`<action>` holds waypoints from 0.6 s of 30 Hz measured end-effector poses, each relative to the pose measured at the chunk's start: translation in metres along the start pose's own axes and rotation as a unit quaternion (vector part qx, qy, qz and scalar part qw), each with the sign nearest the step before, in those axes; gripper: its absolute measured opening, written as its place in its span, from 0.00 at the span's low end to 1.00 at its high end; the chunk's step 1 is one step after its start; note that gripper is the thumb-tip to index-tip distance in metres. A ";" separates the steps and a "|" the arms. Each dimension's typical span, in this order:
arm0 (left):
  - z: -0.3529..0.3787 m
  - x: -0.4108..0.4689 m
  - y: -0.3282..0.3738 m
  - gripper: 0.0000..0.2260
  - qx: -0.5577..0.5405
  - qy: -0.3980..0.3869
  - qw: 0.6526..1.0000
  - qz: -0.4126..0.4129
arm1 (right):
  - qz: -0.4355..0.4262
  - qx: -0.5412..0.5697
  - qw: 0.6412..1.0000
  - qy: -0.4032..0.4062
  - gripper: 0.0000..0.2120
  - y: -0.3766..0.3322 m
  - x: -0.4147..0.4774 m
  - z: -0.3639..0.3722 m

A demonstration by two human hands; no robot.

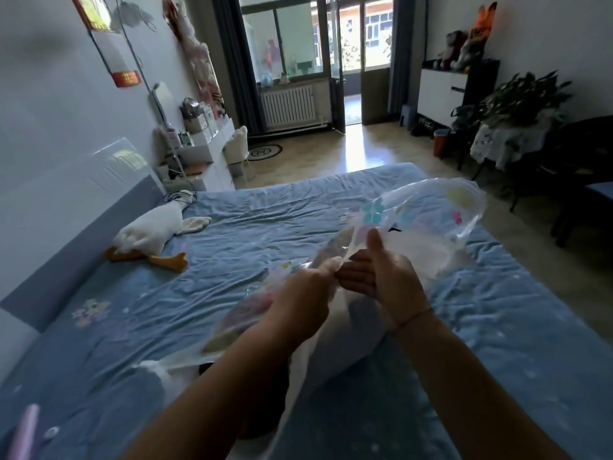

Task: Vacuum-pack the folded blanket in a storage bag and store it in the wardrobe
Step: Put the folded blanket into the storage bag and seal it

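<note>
A wide bed (265, 220) with a wrinkled blue sheet fills the view. A pale folded blanket (360, 330) lies on it, under the person's forearms; whether any of it is inside the bag is unclear. Above it hangs a clear storage bag (428, 210) printed with pastel flowers. The left hand (306, 293) grips the bag's rim in curled fingers. The right hand (381, 277), just beside it, pinches the film between its raised thumb and fingers. A white plush goose (146, 237) lies near the headboard.

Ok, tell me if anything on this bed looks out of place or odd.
Nothing damaged or spilled. The plush goose lies toppled on its side by the headboard, the blue sheet is rumpled, and the storage bag, pinched by the left hand, is crumpled and twisted in the air.
</note>
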State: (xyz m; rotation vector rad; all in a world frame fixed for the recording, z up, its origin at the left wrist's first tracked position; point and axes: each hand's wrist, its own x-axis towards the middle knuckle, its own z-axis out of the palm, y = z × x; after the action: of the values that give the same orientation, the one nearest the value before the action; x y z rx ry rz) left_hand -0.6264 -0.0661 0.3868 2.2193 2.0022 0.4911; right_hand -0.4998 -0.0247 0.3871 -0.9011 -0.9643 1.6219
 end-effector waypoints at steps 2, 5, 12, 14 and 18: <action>0.007 -0.007 0.011 0.25 0.036 -0.013 0.999 0.018 | 0.014 -0.111 0.994 0.008 0.24 0.006 -0.001 -0.005; 0.027 -0.020 0.035 0.20 0.058 -0.063 0.994 0.066 | 0.002 -0.183 0.980 0.081 0.11 0.032 -0.002 -0.026; 0.086 -0.031 -0.007 0.28 -0.041 -0.108 0.993 0.021 | 0.023 -0.256 0.948 0.187 0.08 0.100 -0.035 -0.099; 0.122 -0.044 -0.025 0.42 0.054 -0.152 0.986 -0.040 | 0.054 -0.266 0.941 0.203 0.08 0.125 -0.044 -0.113; 0.206 -0.084 -0.034 0.54 0.083 -0.276 0.954 -0.084 | 0.143 -0.331 0.907 0.217 0.08 0.176 -0.056 -0.138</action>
State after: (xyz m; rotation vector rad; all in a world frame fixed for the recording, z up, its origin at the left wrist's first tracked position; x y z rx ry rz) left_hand -0.6012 -0.1176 0.1688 1.9455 1.9378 -0.3014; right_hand -0.4291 -0.0883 0.1765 -1.8554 -1.1077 1.2287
